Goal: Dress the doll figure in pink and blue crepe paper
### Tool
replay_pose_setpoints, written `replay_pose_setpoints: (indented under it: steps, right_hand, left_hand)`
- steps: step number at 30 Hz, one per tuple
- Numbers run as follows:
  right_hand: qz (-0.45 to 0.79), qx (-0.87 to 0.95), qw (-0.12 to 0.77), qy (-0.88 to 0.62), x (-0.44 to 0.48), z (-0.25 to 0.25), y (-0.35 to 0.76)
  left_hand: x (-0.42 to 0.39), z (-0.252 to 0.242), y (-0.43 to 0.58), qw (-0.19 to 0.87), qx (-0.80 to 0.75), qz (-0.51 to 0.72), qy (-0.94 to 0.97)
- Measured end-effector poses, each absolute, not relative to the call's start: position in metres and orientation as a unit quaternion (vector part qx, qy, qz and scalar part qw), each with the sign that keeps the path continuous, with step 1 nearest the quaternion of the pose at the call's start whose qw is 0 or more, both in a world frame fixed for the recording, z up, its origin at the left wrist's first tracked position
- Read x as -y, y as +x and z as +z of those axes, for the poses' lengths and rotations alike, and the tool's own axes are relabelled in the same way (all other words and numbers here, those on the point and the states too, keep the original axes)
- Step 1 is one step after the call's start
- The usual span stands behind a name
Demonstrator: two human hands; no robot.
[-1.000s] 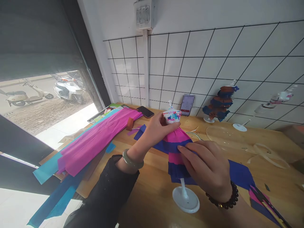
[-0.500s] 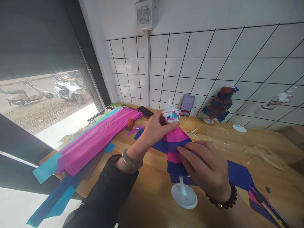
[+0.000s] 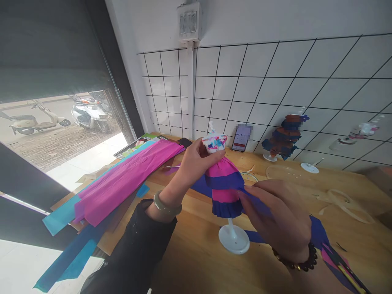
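My left hand is closed around the waist of a small mannequin, whose white bodice has pink and blue patches. Pink and dark blue paper tiers form its skirt. Below that, a white stand with a round base shows. Beside the skirt's right edge, my right hand pinches a dark blue paper strip, which runs from the upper blue tier into the fingers. The hand is slightly blurred and hides part of the strip.
Long pink paper sheets lie left on the wooden table. Scissors rest at lower right near blue paper. A phone leans on the wall beside another dressed mannequin. A loose white base lies farther right.
The mannequin has shifted slightly left and up in my left hand. My right hand has moved right, away from the skirt, with the blue strip now stretched out between them.
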State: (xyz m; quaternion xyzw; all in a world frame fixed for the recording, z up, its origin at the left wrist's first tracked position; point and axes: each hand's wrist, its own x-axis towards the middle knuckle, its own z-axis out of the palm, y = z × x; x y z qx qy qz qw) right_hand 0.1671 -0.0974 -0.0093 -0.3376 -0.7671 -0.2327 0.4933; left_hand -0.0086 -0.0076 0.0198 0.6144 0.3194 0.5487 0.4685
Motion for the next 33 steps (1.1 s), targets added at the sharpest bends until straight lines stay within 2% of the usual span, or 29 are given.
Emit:
replay_pose_setpoints:
  steps: [9,24,33]
  right_hand:
    - [-0.295,0.797,0.434,-0.298,0.1,-0.012,0.168]
    - [-0.283,0.811,0.438,-0.266,0.104,-0.014,0.165]
    - [-0.257,0.821,0.44,-0.258,0.102,-0.012,0.167]
  left_hand:
    - [0.015,0.018,0.0,0.488,-0.302,0.529,0.625]
    - [0.02,0.017,0.005,0.527,-0.282,0.512,0.617]
    - [0.017,0.016,0.004,0.503,-0.288,0.523,0.625]
